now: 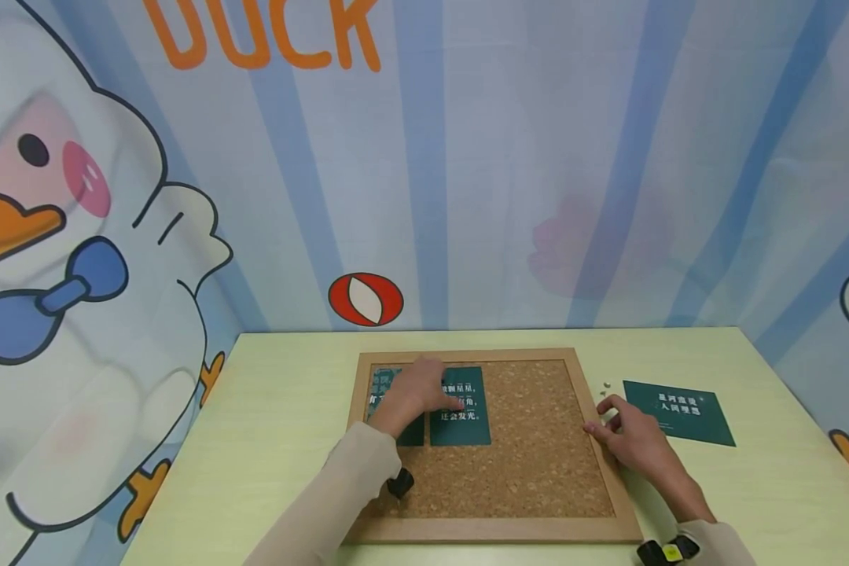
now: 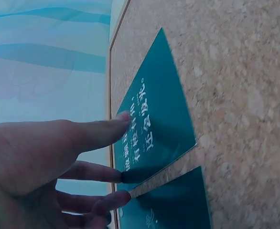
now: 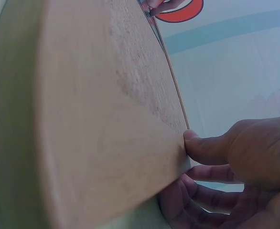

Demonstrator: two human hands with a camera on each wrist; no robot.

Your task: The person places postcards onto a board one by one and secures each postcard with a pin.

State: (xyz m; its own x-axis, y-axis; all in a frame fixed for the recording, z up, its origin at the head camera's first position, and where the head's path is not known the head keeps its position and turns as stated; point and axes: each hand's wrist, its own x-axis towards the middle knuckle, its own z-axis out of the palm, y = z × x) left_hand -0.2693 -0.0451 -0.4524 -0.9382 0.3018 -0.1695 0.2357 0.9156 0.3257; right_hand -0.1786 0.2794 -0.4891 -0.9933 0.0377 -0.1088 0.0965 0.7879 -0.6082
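A wood-framed cork board (image 1: 523, 479) lies on the table with two dark green cards on its upper left part. Over the tops of these cards is my left hand (image 1: 416, 393), its thumb across the white writing of the right-hand card (image 1: 467, 431). In the left wrist view its fingertips touch near that card's top edge, by the narrow gap to the left-hand card (image 2: 176, 202). My right hand (image 1: 638, 446) grips the board's right edge; the right wrist view shows the thumb (image 3: 209, 148) on the frame and the fingers curled at its side.
Another green card (image 1: 700, 424) with white writing lies on the table right of the board. Several small shiny pieces (image 1: 606, 386) lie between that card and the frame. A printed cloth backdrop (image 1: 495, 157) stands behind the table (image 1: 255, 409).
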